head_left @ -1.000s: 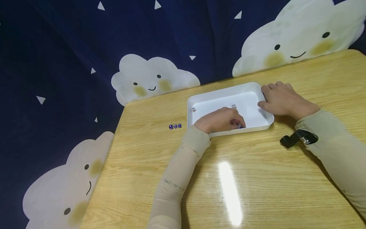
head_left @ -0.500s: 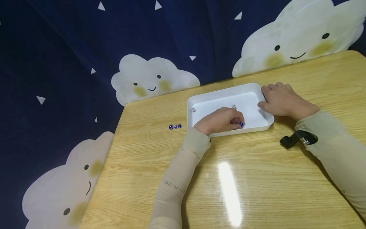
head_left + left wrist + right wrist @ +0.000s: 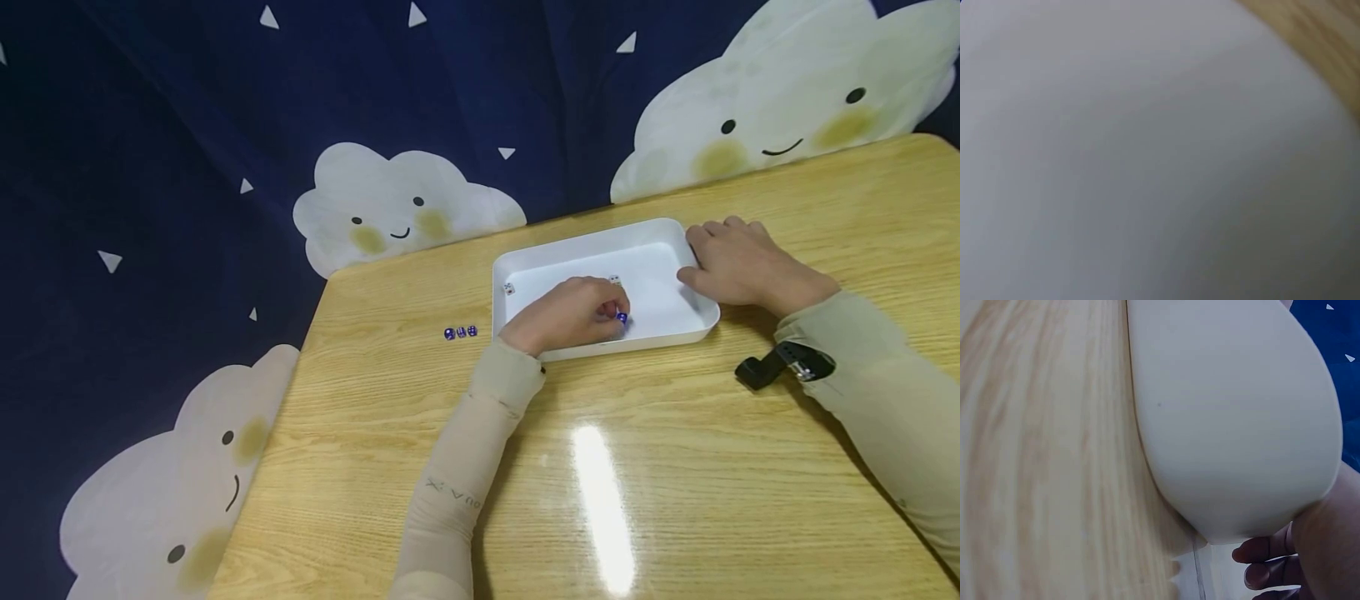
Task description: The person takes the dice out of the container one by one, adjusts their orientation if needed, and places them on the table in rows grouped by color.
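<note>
In the head view, my left hand [image 3: 570, 315] is inside the white tray [image 3: 600, 242], pinching a blue die [image 3: 622, 317] between thumb and fingertips. The left wrist view is a blur of the tray's white surface [image 3: 1116, 125], and the hand is not seen there. My right hand [image 3: 735, 260] grips the tray's right end wall, thumb on the inner side. From the right wrist, the tray's outer wall [image 3: 1241, 412] fills the middle, with fingers [image 3: 1260, 575] below it. A white die [image 3: 509, 288] lies at the tray's left end. Another white die [image 3: 615, 281] shows just beyond my left hand.
Three blue dice [image 3: 461, 332] sit in a short row on the wooden table [image 3: 360, 450], left of the tray. A dark curtain [image 3: 187, 100] with clouds hangs behind the table. A black strap [image 3: 783, 364] is on my right sleeve.
My left hand has lifted slightly and moved left from the tray's near wall, carrying the blue die, which now shows more plainly. My right hand stays on the tray.
</note>
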{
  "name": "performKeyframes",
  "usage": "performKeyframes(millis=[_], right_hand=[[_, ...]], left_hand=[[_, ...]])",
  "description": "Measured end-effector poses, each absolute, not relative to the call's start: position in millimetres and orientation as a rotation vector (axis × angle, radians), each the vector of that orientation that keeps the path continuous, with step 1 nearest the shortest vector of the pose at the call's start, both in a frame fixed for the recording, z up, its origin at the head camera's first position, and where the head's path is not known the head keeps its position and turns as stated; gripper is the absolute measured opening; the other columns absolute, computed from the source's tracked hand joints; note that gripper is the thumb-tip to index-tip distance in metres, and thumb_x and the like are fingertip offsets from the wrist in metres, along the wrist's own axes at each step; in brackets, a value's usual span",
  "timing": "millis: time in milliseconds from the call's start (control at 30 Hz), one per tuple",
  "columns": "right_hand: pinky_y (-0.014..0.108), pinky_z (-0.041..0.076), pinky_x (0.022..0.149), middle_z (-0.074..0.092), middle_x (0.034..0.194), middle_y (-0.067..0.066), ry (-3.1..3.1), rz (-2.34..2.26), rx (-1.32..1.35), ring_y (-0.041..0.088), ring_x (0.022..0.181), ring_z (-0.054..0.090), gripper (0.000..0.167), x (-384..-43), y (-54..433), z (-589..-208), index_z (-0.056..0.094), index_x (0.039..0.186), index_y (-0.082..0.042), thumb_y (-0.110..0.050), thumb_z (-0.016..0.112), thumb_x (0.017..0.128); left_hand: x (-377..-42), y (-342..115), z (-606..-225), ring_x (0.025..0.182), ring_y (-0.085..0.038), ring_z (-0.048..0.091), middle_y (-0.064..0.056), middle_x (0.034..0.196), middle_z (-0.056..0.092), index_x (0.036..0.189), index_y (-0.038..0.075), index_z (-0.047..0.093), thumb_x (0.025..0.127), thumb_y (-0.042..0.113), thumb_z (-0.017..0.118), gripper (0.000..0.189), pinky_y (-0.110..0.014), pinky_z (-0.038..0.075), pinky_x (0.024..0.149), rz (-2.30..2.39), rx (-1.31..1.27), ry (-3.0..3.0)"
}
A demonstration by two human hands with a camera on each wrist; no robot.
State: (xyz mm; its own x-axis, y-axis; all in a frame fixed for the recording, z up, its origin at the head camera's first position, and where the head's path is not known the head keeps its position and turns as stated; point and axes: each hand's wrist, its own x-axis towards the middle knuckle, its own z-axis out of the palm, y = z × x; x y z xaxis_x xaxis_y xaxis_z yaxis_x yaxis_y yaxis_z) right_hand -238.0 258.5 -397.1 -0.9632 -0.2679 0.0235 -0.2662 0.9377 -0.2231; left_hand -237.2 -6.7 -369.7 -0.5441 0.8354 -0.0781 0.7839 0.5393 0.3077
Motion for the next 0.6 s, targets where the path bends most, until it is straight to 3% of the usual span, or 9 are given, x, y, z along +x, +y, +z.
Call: performKeyframes(millis=[200,600], right_hand=[[0.058,0.040,0.082,0.058,0.125,0.037,3.071,-0.344,-0.414,0.049,0.105,0.052,0.056,-237,258,-396,0.050,0.131,0.013,-0.033,0.052,0.099],[0.057,0.041,0.081,0.058,0.127,0.037,3.076,-0.337,-0.411,0.049,0.104,0.052,0.057,-237,258,-396,0.050,0.133,0.013,-0.033,0.051,0.100]], left_hand=[[-238,-19,-369,0.090,-0.007,0.060,0.005,0.097,0.069,0.108,0.017,0.073,0.098,0.019,0.066,0.012,-0.018,0.047,0.087,0.388,1.361,2.586],[-239,-47,-360,0.098,-0.011,0.064,0.000,0.105,0.072,0.113,0.012,0.072,0.098,0.020,0.069,0.017,-0.021,0.050,0.092,0.469,1.303,2.636]])
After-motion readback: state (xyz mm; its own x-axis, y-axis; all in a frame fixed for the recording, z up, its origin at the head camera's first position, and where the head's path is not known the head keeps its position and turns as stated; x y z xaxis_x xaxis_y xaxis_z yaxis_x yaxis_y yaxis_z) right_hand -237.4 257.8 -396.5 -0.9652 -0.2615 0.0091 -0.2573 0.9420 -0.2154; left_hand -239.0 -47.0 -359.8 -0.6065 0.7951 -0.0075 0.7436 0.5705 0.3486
